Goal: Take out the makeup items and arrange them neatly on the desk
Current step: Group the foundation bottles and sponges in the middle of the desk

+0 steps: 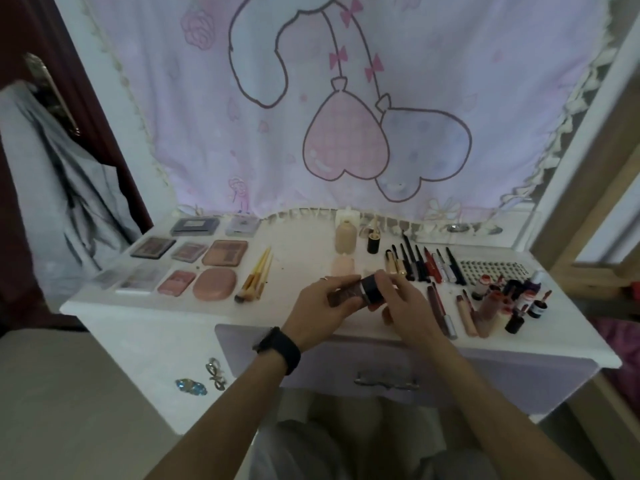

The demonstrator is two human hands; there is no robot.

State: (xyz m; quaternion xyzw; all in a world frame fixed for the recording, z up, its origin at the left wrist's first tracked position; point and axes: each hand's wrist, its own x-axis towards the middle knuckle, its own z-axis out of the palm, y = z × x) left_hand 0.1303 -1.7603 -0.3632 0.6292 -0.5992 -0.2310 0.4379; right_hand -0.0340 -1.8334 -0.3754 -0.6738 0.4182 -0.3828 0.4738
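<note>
Head view: both hands meet just above the middle of the counter's [166, 308] front edge, sharing a small bottle [360, 294] with a brown body, a pale band and a black cap. The left grip [322, 308] has its fingers curled round the brown body. The right grip [405, 306] pinches the black cap end between thumb and fingertips. The bottle lies roughly level between them and looks clear of the surface, though the hands hide its underside.

By its look the bottle is light, rigid and smooth-walled, glass or hard plastic, so it is likely to be slippery and could chip or crack if dropped. The body is the safer place to hold. The cap may turn or come loose, so carrying it by the cap alone risks the body dropping away. Its short, squat shape should stand upright well enough if set down gently on its base.

Behind the hands, toward the back edge, a beige bottle [346, 235] stands, with another beige item [343, 266] lying nearer. Palettes [194, 268] fill the left side, and brushes [256, 275] lie beside them. A row of pencils and tubes [426, 265] runs along the right side, and a cluster of little vials [502, 299] crowds the front right corner. A spot near the beige bottles seems the natural home, with care taken not to knock them.
</note>
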